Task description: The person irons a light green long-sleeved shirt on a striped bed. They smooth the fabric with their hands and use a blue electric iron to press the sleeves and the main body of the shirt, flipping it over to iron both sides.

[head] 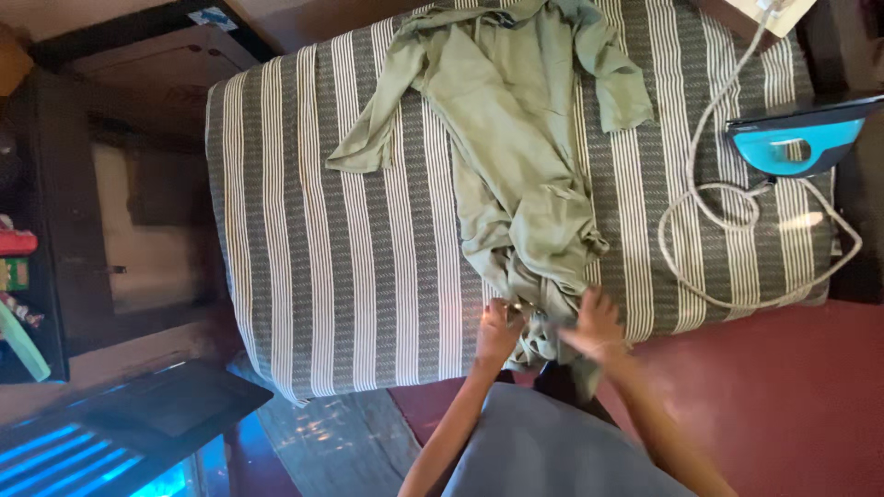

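Gripping the green garment's (516,175) crumpled hem, both hands (548,329) (iron (794,140) aside).

Bare forearms, no sleeves or jewellery in sight — a plain grey-blue garment (552,442) covers the lap

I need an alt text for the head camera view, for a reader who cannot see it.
Seen from above, a person's left hand and right hand grip the near end of a crumpled olive-green garment spread on a grey-and-white striped cloth covering a table. To the right, a turquoise iron rests at the table's edge, its white cord looped over the cloth.
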